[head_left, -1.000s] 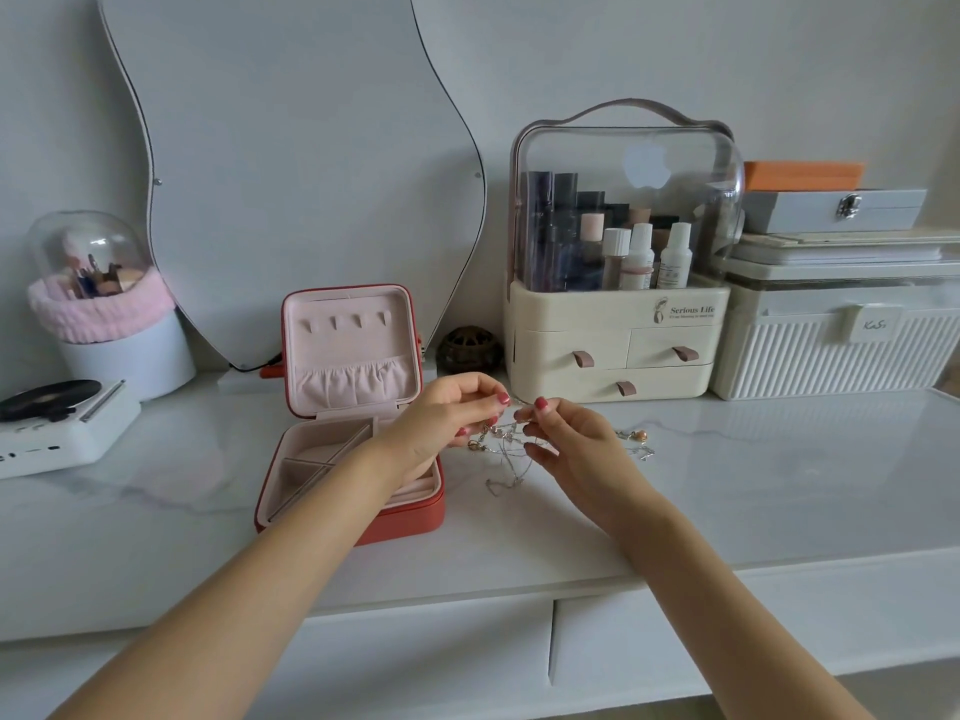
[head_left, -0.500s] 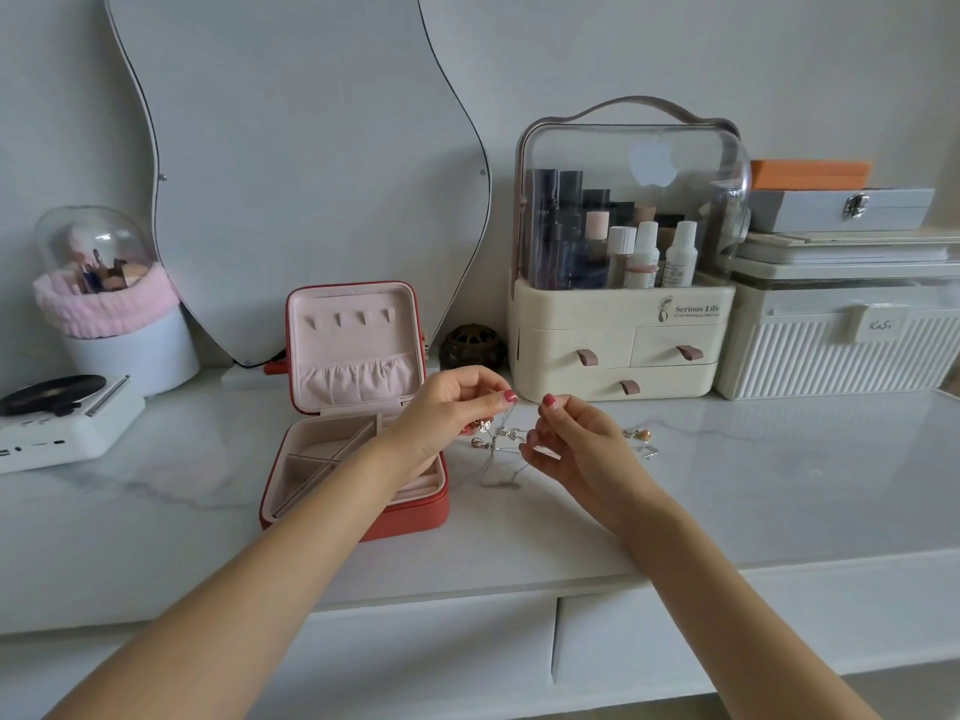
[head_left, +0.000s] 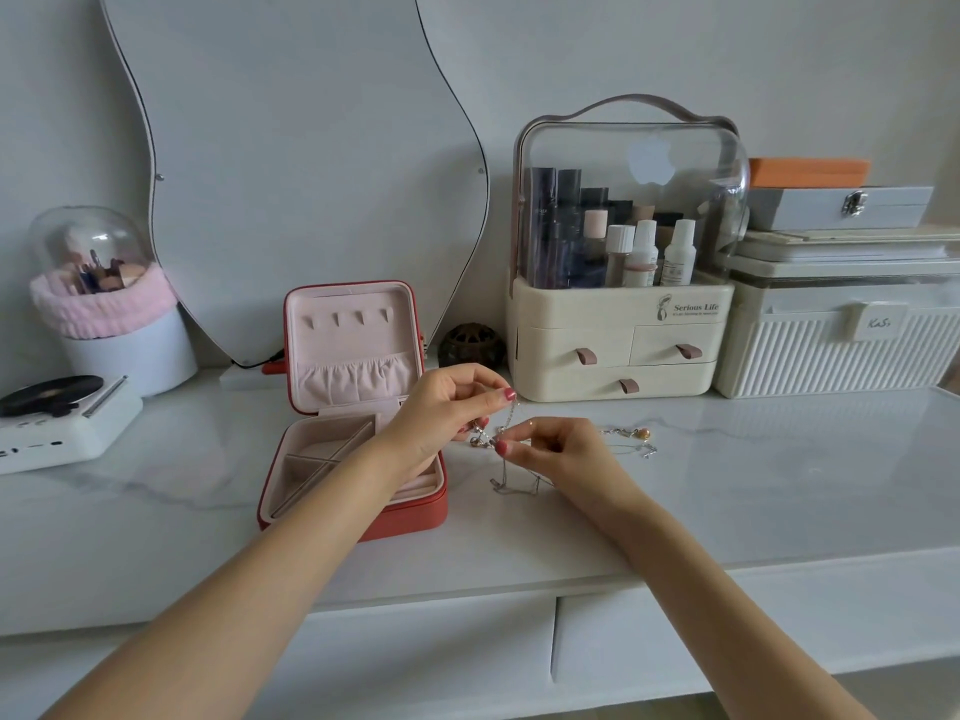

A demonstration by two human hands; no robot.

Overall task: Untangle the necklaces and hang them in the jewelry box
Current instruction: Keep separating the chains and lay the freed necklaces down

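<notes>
I am only at the start of this job. My left hand (head_left: 444, 407) pinches a thin silver chain near its top, and my right hand (head_left: 558, 449) pinches the same bunch of thin silver necklaces (head_left: 511, 459) a little lower, so both hands hold the tangle just above the white marble-look tabletop (head_left: 779, 485). Some loops of chain hang down and touch the top. It all looks knotted together, and I cannot tell how many chains are in it. One more small chain with a gold bead (head_left: 636, 440) lies on the top just beyond my right hand. The red square jewelry box with a pink lining (head_left: 358, 407) stands open just beside my left hand. The little pink hooks (head_left: 347, 318) in its lid have nothing on them. So nothing is hung up yet. I think I must pull the chains apart first, then hang each one on a hook.
</notes>
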